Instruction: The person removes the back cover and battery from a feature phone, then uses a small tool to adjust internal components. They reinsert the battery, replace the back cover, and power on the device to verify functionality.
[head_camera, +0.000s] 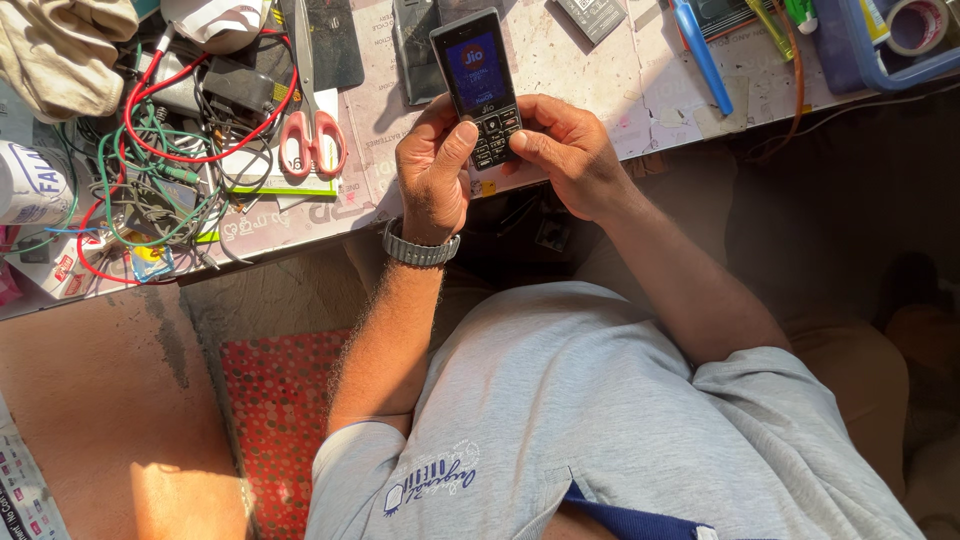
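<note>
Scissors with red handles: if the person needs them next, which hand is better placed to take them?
Probably the left. The left hand holds the phone on the side where the scissors lie; the right hand would have to cross the phone.

A single view is given from a head-worn camera, aimed steeply down over the wearer's chest and forearms. The bench (600, 80) edge is seen close, across the top; the floor lies below.
</note>
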